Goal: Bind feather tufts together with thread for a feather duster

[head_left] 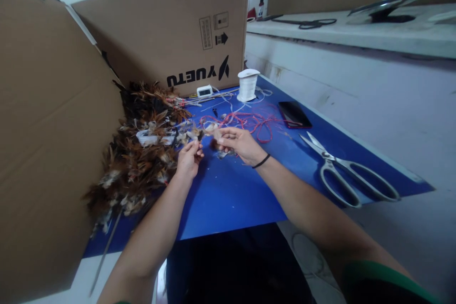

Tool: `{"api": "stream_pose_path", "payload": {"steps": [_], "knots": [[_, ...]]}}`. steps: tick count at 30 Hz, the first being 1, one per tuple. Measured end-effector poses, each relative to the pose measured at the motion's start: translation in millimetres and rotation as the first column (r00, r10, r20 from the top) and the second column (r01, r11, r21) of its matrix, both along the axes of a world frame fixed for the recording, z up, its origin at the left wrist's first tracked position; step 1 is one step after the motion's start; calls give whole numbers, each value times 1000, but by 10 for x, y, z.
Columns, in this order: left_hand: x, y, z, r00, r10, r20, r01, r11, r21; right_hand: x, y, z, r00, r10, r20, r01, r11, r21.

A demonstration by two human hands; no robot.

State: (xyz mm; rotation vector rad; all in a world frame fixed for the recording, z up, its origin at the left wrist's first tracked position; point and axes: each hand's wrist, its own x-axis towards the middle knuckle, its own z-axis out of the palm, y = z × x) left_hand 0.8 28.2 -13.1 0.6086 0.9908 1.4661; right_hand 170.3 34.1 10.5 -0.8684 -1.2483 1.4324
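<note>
Over the middle of the blue table, my left hand is closed in a pinch on a small feather with pale and dark parts. Just to its right, my right hand, with a black band at the wrist, has its fingers closed on a pale tan feather. The two hands are close together but apart. A big heap of brown feathers lies to the left of my left hand. Behind my right hand, red string is spread in loops on the table.
Large silver scissors lie partly open at the right, near a dark phone. A white spool and a small white digital device stand at the back. Cardboard panels rise behind and left; a shelf runs along the right wall.
</note>
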Motion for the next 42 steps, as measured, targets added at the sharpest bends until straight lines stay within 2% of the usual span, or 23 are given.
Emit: {"api": "stream_pose_path", "payload": {"steps": [4,9,14,18,20,23,26,30,42], "knots": [[16,-19,-18,998,20,-59,-21,1000,-14,14,-23,36,998,-19,-53,20,1000,20],[53,-51,-29,988,12,-151,-13,1000,-2,-19,-49,35,988,-152,-37,156,975,157],[88,-54,-73,972,19,-233,-11,999,37,-116,-101,-10,990,-139,-11,139,976,166],[108,-66,-97,963,3,-269,14,998,60,-176,-99,-106,988,-131,85,114,976,188],[120,-76,-95,962,-13,-272,32,997,66,-189,-81,-161,971,-179,157,133,955,266],[135,-90,-89,965,-33,-261,49,997,55,-194,-58,-219,918,-301,258,165,883,440],[141,-94,-88,967,-44,-251,56,997,44,-192,-59,-231,869,-373,325,159,832,532],[138,-96,-90,969,-51,-240,61,997,36,-190,-80,-212,829,-422,367,146,796,587],[147,-106,-83,964,-67,-256,77,997,29,-189,-66,-243,815,-437,380,120,769,627]]}}
